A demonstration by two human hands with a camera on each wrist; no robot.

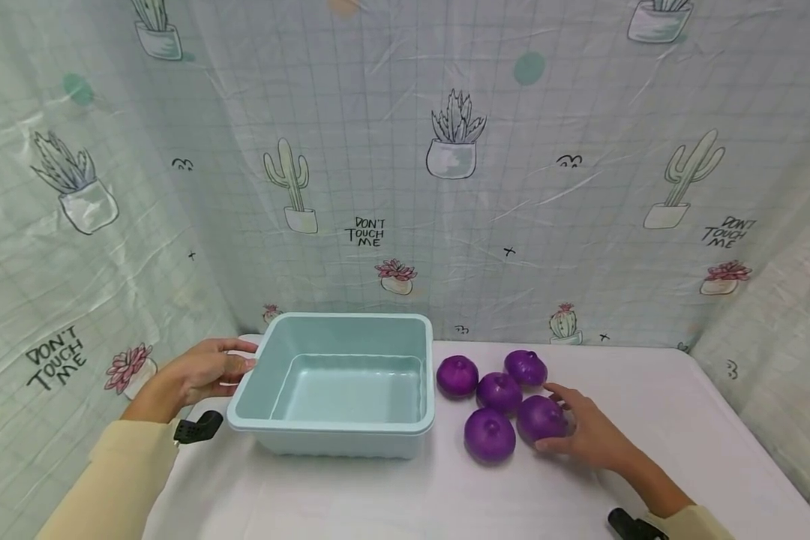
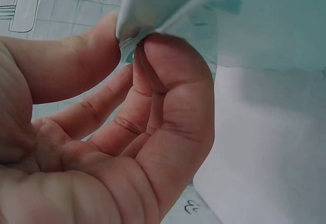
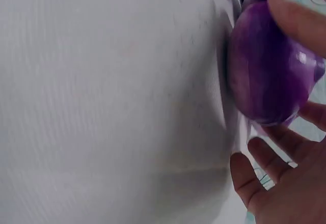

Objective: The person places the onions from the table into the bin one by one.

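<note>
A pale blue-green plastic basin (image 1: 331, 427) with nothing in it stands left of centre on the white table. My left hand (image 1: 209, 369) is at its left side; in the left wrist view, the thumb and curled forefinger of that hand (image 2: 168, 127) pinch the rim (image 2: 147, 10). Several purple onions (image 1: 489, 436) are clustered to the right of the basin. Around the rightmost onion (image 1: 541, 418) my right hand (image 1: 590, 431) curves its thumb and fingers. The right wrist view shows the thumb against this onion (image 3: 270, 66), with some lower fingers apart from it.
The white tabletop (image 1: 648, 397) extends to the right of the onions and in front of the basin. A patterned curtain (image 1: 486, 210) with cactus drawings hangs behind the table and along both sides. Each wrist wears a black camera mount (image 1: 199, 427).
</note>
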